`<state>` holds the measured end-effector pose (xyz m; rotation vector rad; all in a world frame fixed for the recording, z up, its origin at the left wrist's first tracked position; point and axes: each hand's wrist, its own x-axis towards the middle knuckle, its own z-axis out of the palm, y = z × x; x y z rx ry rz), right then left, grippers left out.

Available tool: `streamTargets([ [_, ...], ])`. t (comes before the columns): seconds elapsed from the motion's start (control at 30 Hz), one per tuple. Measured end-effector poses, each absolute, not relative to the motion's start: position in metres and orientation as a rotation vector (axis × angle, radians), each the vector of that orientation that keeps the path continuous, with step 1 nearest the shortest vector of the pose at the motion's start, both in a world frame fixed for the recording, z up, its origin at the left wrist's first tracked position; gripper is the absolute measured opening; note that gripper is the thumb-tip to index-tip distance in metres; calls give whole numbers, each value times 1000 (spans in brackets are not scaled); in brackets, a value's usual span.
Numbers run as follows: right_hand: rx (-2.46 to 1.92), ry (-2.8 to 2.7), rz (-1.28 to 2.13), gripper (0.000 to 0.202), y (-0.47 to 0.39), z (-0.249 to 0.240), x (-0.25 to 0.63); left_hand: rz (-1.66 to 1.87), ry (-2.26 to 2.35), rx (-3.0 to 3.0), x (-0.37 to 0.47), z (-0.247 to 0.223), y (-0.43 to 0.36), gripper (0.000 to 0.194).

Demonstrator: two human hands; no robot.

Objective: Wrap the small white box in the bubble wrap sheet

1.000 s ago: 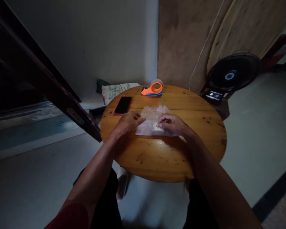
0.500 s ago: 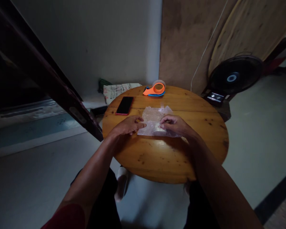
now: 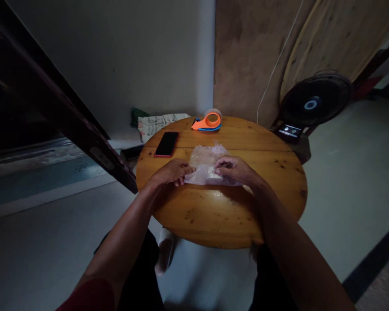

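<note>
A: What's the room looking like?

B: Pretty dim tbh. A grey wall (image 3: 116, 56) is rising at the back, a brown board (image 3: 246, 56) is standing next to it, pale floor (image 3: 353, 185) is spreading around.

A: And the surface?

B: Round wooden table (image 3: 214, 220), knots showing through the shine. A black fan (image 3: 311, 104) is standing off to its right.

A: What's on it?

B: Crinkly clear plastic (image 3: 207, 153) is lying mid-table. The left hand (image 3: 171, 172) is touching its left edge, the right hand (image 3: 238, 170) is resting on its right part, thumb and fingers curling close; can't tell if either's gripping. An orange tape dispenser (image 3: 201, 125) is sitting near the far edge, a phone (image 3: 166, 144) is lying left.
</note>
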<state>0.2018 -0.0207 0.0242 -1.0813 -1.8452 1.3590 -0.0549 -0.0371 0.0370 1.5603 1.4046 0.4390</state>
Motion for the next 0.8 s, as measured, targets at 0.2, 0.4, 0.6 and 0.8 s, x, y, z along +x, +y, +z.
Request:
streamTargets([
  [0.2, -1081, -1856, 1339, 30, -22, 25, 202, 599, 1462, 1549, -43, 26, -35, 24],
  [0.4, -1075, -1863, 1325, 26, -21, 24, 202, 841, 1481, 1450, -20, 25, -43, 12],
  [0.6, -1046, -1889, 1298, 24, -19, 22, 202, 894, 1500, 1349, -18, 23, -43, 83],
  [0.8, -1061, -1872, 1318, 24, -20, 23, 201, 856, 1536, 1235, -20, 30, -47, 82],
])
